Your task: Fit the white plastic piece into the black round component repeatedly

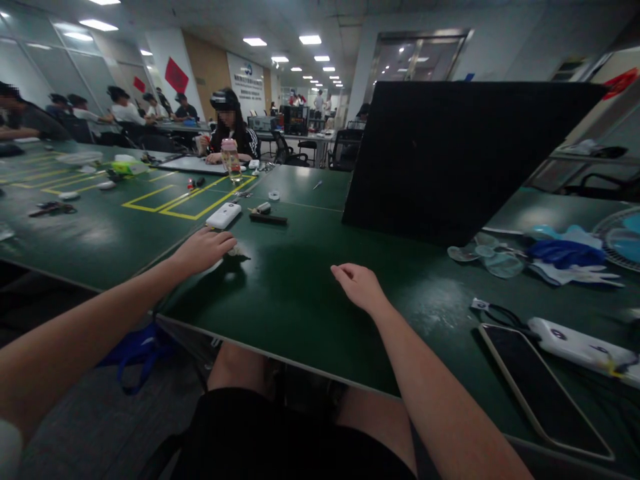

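Two bare hands were well apart over the green table (295, 303). The left hand (206, 250) reached forward with its fingers curled down over a small pale crumpled thing (236, 251), perhaps cloth or plastic; it was too blurred to name, and whether the fingers gripped it or only covered it could not be told. That thing lay at the left fingertips, at or near the tabletop, close to a white rounded device (223, 215) and a dark bar (269, 219). The right hand (361, 285) was loosely curled in, thumb against fingers, with nothing visible in it.

As far as could be judged, work had got only to the left hand's reach: the pale thing was not yet clearly lifted, and the right hand took no part. The device, the bar and the smartphone (545, 390) beyond the right forearm lay untouched.
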Demonstrator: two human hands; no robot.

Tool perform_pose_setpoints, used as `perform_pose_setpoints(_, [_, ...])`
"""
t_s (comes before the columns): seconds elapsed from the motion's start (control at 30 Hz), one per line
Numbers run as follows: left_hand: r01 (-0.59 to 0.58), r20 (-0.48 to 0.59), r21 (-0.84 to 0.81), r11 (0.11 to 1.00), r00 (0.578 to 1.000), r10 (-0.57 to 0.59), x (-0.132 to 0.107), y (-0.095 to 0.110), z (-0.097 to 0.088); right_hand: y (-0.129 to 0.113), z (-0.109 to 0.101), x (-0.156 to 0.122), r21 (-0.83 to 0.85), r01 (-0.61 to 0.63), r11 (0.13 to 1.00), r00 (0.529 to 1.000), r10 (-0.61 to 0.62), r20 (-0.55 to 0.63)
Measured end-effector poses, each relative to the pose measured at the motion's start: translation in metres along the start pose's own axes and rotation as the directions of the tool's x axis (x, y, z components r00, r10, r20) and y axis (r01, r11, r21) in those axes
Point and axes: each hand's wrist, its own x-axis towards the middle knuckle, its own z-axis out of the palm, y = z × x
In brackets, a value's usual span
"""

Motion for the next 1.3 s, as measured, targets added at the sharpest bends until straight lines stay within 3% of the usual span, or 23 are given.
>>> perform_pose_setpoints(0.1, [0.023,-0.016,-0.018,1.0,1.0,-0.024,-0.003,-0.009,0.001,0.001,0.001,0.001,-0.01,0.028,1.0,1.0,-0.028,0.009])
perform_pose_setpoints(0.17, [0.157,-0.049,-0.051,0.986,0.986,-0.16,-0.005,-0.014,0.005,0.002,0.001,0.001,-0.019,0.046,0.999,0.999,-0.046,0.012])
perform_pose_setpoints(0.2, [0.28,-0.081,-0.087,0.956,0.954,-0.287,-0.005,-0.014,0.008,0.001,0.001,0.001,-0.02,0.055,0.998,0.998,-0.054,0.015])
perform_pose_setpoints(0.23, [0.422,-0.115,-0.148,0.894,0.891,-0.439,-0.003,-0.013,0.013,0.001,0.001,0.0,-0.02,0.06,0.998,0.998,-0.06,0.018])
perform_pose_setpoints(0.27, [0.55,-0.135,-0.236,0.802,0.798,-0.587,0.001,-0.01,0.018,0.0,0.001,0.0,-0.02,0.063,0.998,0.998,-0.062,0.022])
perform_pose_setpoints(0.33, [0.679,-0.098,-0.446,0.583,0.61,-0.786,0.012,0.002,0.031,-0.002,0.0,-0.001,-0.019,0.058,0.998,0.998,-0.057,0.027])
perform_pose_setpoints(0.37, [0.683,-0.051,-0.533,0.499,0.563,-0.825,0.018,0.01,0.037,-0.003,0.0,-0.002,-0.02,0.05,0.999,0.998,-0.049,0.026])
perform_pose_setpoints(0.4, [0.666,-0.006,-0.592,0.453,0.559,-0.829,0.025,0.019,0.042,-0.003,-0.001,-0.003,-0.022,0.04,0.999,0.999,-0.04,0.022])
perform_pose_setpoints(0.47, [0.62,0.034,-0.627,0.472,0.627,-0.778,0.039,0.037,0.049,-0.004,-0.002,-0.004,-0.022,0.029,0.999,0.999,-0.029,0.013])
perform_pose_setpoints(0.63, [0.442,-0.012,-0.549,0.709,0.845,-0.535,0.064,0.08,0.041,-0.004,-0.002,-0.004,-0.019,0.023,1.0,0.999,-0.022,0.03])
perform_pose_setpoints(0.73, [0.349,0.019,-0.525,0.776,0.917,-0.399,0.078,0.112,0.032,-0.004,-0.001,-0.002,-0.037,0.026,0.999,0.999,-0.025,0.039])
perform_pose_setpoints(0.9, [0.246,0.014,-0.52,0.818,0.96,-0.279,0.097,0.152,0.029,-0.006,-0.001,-0.002,-0.075,0.023,0.997,0.999,-0.021,0.034])
perform_pose_setpoints(1.13, [0.257,0.044,-0.579,0.773,0.957,-0.285,0.093,0.149,0.029,-0.01,-0.001,-0.004,-0.1,0.039,0.994,0.997,-0.031,0.073])
perform_pose_setpoints(1.3, [0.268,-0.008,-0.621,0.736,0.937,-0.349,0.088,0.15,0.025,-0.007,-0.001,-0.003,-0.098,0.04,0.994,0.997,-0.034,0.067])
